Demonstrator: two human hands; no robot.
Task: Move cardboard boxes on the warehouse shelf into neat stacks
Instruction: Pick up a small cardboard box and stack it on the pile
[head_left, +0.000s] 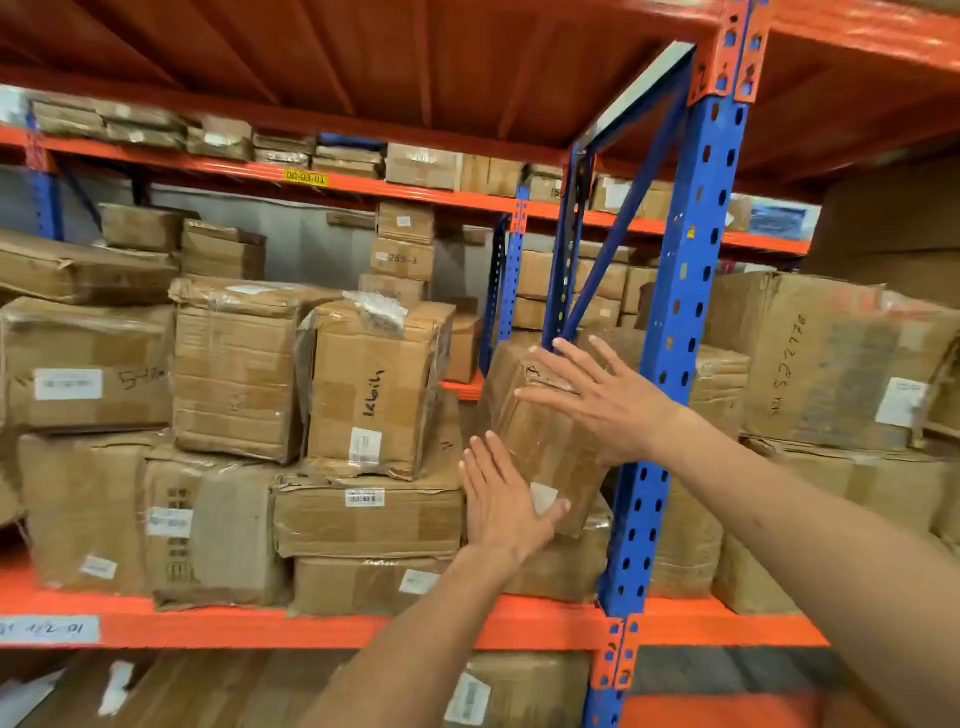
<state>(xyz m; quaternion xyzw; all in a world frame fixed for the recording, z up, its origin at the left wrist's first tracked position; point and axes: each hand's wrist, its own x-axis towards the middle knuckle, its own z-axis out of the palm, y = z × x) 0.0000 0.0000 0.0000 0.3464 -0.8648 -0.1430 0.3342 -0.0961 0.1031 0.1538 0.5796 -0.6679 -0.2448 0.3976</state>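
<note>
Orange shelf (322, 621) crammed with boxes (234, 374), several stacks ragged, so plenty left. Tilted box (540, 431) leans by the blue post (675, 332); right hand (608, 400) and left hand (506, 506) press it, fingers spread flat.

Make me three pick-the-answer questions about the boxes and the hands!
1. Where is the tilted box that the hands hold?
A. beside the blue post
B. on the floor
C. on the top shelf

2. What colour are the shelf beams?
A. green
B. orange
C. white

3. How are the hands?
A. in fists
B. in gloves
C. flat and open

Answers:
1 A, it leans just left of the post.
2 B, the beams are orange.
3 C, the left hand and right hand press bare, spread fingers on the box.
</note>
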